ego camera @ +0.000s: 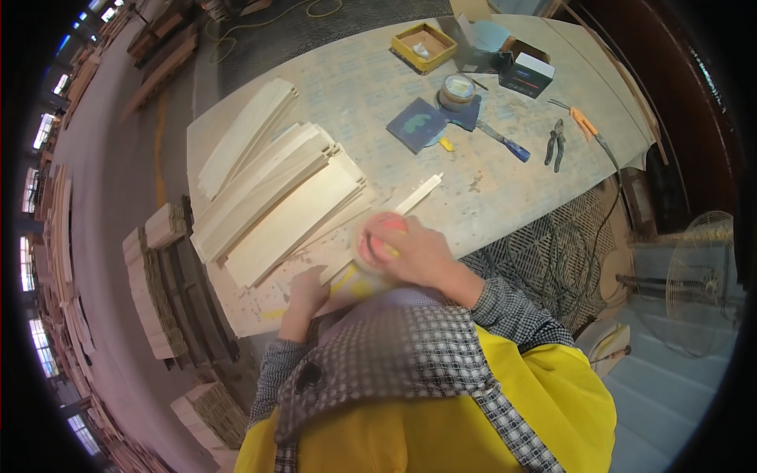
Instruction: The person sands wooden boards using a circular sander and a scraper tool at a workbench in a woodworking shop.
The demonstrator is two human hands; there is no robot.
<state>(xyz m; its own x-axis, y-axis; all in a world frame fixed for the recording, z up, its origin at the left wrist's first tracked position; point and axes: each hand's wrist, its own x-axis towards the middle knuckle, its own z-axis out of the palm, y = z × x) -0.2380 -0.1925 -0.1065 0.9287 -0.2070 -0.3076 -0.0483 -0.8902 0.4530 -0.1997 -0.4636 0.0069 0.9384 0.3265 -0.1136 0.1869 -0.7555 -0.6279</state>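
My right hand (423,255) is wrapped over a round red palm sander (372,239), blurred in the view. The sander sits on a narrow pale wooden strip (420,194), which runs diagonally near the table's front edge and has a small tongue at its far end. At the strip's near end, my left hand (309,291) grips it, fingers partly hidden. Just beyond my hands lie stacked pale wooden boards (295,219) with notched ends. Another pile of boards (248,136) rests farther back on the left. Yellow marks (346,281) show beneath the strip.
On the worktable (366,94) are dark abrasive pads (414,125), a lidded jar (457,90), a blue-handled scraper (511,146), pliers (555,145), an orange air gun (582,123), a yellow tray (423,47) and a black box (527,74). Hoses (562,260) and a fan (704,287) are at right.
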